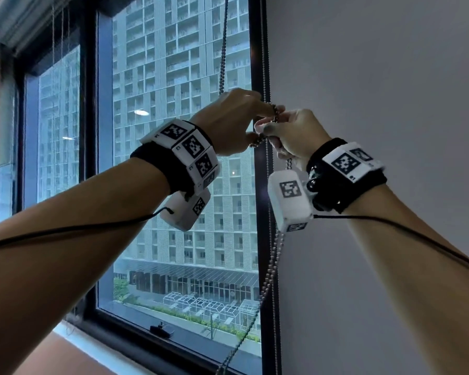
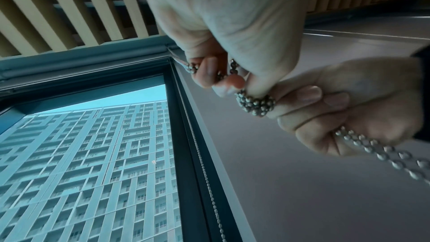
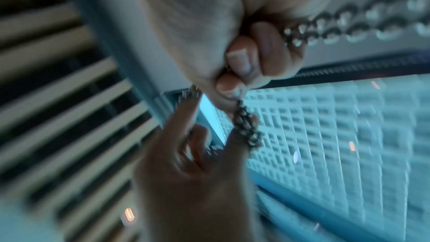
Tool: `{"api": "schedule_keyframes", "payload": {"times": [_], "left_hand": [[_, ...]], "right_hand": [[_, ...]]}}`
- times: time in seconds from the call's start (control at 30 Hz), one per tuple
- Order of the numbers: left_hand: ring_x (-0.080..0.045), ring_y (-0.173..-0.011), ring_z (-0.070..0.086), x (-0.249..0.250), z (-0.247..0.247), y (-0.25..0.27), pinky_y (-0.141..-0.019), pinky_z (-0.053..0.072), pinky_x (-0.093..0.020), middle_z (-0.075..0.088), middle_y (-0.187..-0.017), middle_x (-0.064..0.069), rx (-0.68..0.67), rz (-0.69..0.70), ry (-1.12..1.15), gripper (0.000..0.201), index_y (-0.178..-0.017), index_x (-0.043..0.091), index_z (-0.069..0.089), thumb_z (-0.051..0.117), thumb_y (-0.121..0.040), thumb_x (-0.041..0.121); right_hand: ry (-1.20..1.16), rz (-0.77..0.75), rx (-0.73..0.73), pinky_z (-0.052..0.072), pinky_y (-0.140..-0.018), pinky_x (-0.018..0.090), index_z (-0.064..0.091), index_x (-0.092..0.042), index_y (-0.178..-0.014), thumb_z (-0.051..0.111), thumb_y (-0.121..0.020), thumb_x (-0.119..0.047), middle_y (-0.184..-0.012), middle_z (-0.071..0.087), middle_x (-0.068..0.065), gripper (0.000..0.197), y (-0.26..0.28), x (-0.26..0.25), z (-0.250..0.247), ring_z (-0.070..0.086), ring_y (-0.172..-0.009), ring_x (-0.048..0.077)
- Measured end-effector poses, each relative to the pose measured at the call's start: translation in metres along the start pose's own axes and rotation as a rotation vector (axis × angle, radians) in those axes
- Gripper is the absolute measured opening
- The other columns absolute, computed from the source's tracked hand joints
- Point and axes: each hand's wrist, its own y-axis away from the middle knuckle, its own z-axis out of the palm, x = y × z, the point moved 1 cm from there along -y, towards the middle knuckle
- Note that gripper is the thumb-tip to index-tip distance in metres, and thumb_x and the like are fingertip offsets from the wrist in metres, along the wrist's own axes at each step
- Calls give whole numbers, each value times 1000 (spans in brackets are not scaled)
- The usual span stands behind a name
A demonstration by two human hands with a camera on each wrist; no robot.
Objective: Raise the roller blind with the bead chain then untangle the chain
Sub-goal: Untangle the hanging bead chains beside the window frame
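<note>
- Head view: hands meet in front of the right edge of the window frame [image 1: 257, 63], arms raised. The left hand [image 1: 232, 121] pinches the bead chain [image 1: 268, 280] where a strand comes down from above. The right hand [image 1: 295, 136] has its fingers curled round a knotted clump of beads between the two hands. Below the right hand the doubled chain hangs loose along the frame towards the sill. A grey wall [image 1: 377, 90] fills the right side; a tall building [image 1: 179, 104] shows through the glass.
- Left wrist view: the left hand [image 2: 223, 25] grips the chain between thumb and fingertips. A tight ball of beads [image 2: 254, 103] sits pressed between both hands. The right hand [image 2: 353, 109] is closed round two strands that run out at the lower right. Another thin chain strand [image 2: 202, 163] hangs along the frame.
- Right wrist view: blurred. The right hand [image 3: 223, 30] clamps the chain [image 3: 363, 23] under curled fingers, and a twisted length [image 3: 246, 128] runs down to the left hand [image 3: 197, 181], whose fingertips hold it.
</note>
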Motion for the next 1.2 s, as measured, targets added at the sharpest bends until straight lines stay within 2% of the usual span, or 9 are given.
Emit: {"api": "schedule_keyframes", "payload": {"times": [0.1,0.2,0.4,0.53,0.63,0.77,0.93,1.07,1.2], "left_hand": [[-15,-80,51,-1,-1,1,-74,44,-29,59,-92,-1,23,-18,25,49,-127,18,57,69,-80,17],[-24,-94,61,1,-2,0,-84,51,-37,66,-106,-12,17,-11,29,48,-126,14,58,69,-79,13],[-27,-105,62,0,-2,-3,-83,44,-25,63,-123,-14,23,-37,71,51,-127,9,54,70,-78,13],[-26,-100,62,-6,3,-1,-82,48,-29,65,-117,-16,-2,-70,74,62,-134,17,47,71,-78,18],[-23,-103,62,-10,6,0,-85,48,-29,62,-124,-15,-6,-105,102,67,-137,22,43,72,-77,17],[-21,-102,62,-10,9,-2,-89,53,-40,62,-123,-15,-10,-106,93,69,-137,25,42,73,-75,20],[-21,-102,63,-11,13,-4,-88,53,-39,62,-123,-14,-12,-96,67,70,-137,25,42,74,-75,21],[-19,-99,62,-14,16,-5,-87,53,-37,64,-119,-12,-15,-105,51,69,-137,26,43,73,-75,24],[-20,-101,62,-13,16,-5,-89,52,-37,63,-123,-12,-1,-95,57,71,-138,26,41,73,-75,24]], "right_hand": [[-169,90,-94,23,-36,17,68,-7,-78,72,-83,-12,-40,45,-5,8,3,4,-4,28,-31,7],[-256,101,-95,22,-36,18,58,-9,-63,74,-83,-17,-43,46,-3,26,4,8,-5,27,-32,7],[-366,58,-111,25,-36,18,54,-12,-67,75,-81,-25,-49,53,-3,29,7,18,-6,33,-35,5],[-456,51,-152,25,-37,18,60,-11,-73,79,-71,-25,-59,59,2,24,16,25,-7,33,-39,6],[-500,41,-165,25,-38,18,62,-11,-73,71,-81,-20,-66,64,7,15,24,26,-9,33,-40,8],[-578,46,-196,22,-38,19,60,-5,-76,48,-88,-5,-62,67,11,17,28,27,-12,32,-36,9],[-466,15,-192,30,-37,18,62,-2,-87,51,-89,5,-68,71,14,13,28,32,-21,37,-38,10],[-411,-5,-193,36,-40,18,64,-1,-90,61,-88,-1,-73,72,14,3,31,32,-23,41,-39,9],[-355,-29,-160,39,-41,18,64,-1,-90,65,-89,-9,-72,72,13,8,29,33,-22,45,-40,9]]}}
